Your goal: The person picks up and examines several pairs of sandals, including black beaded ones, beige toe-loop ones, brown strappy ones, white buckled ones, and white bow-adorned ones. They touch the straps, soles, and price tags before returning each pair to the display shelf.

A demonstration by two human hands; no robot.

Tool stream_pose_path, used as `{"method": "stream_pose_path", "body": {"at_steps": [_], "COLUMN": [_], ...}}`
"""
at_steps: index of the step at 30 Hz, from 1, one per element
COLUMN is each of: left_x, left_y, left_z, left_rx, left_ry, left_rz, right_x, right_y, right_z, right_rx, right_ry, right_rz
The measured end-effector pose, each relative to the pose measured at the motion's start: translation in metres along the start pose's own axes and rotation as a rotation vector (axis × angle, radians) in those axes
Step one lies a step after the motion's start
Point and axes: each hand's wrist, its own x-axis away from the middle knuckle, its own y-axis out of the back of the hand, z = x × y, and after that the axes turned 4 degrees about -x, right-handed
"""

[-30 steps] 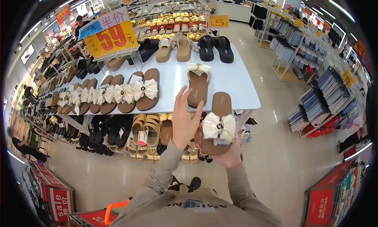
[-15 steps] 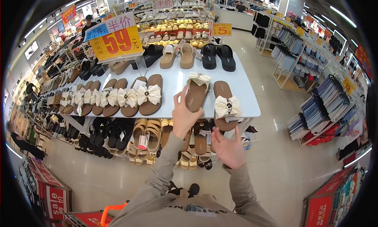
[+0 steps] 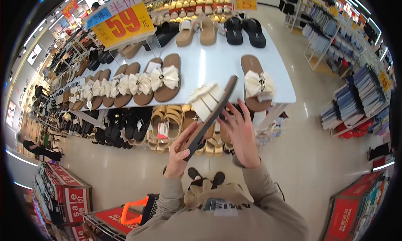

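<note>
A brown slide sandal [image 3: 212,117] with a cream bow is tilted on its edge in front of the table, its dark sole side turned toward the right. My left hand [image 3: 179,148] grips its lower end, thumb against the sole edge. My right hand [image 3: 242,136] has its fingers spread, fingertips right at the underside of the sole. Another brown sandal with a cream bow [image 3: 259,85] lies on the table's right corner, just beyond my right hand. To the left, a row of similar bow sandals [image 3: 166,78] lines the front edge.
The white table [image 3: 209,69] carries black and beige sandals [image 3: 208,32] at the back and a yellow price sign [image 3: 121,25]. More sandals fill a shelf [image 3: 165,126] underneath. An orange-handled basket [image 3: 136,211] is beside my left arm. Clothing racks [image 3: 356,101] stand right.
My left hand has shifted to the sandal's lower end and tipped it on edge, nearer my body. My right hand has moved from the other sandal to this one's sole. The view has tilted down.
</note>
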Motion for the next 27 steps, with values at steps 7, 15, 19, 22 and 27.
{"method": "stream_pose_path", "body": {"at_steps": [7,15,19,22,27], "left_x": [0.041,0.041,0.039,0.04,0.035], "left_y": [-0.003,-0.016,-0.021,-0.034,-0.036], "left_z": [0.045,0.045,0.05,0.041,0.042], "left_rx": [0.789,0.889,0.95,1.015,0.912], "left_ry": [0.157,0.362,0.258,0.294,0.298], "left_rz": [-0.128,0.119,0.316,0.268,0.28], "right_x": [-0.021,-0.038,-0.037,-0.038,-0.036], "right_y": [-0.014,-0.003,-0.012,-0.012,-0.01], "right_z": [0.006,-0.008,-0.008,-0.004,-0.001], "right_rx": [0.144,0.076,0.306,0.319,0.353], "right_ry": [-0.072,-0.127,0.004,0.036,0.058], "right_rz": [-0.032,-0.03,0.001,0.016,0.04]}}
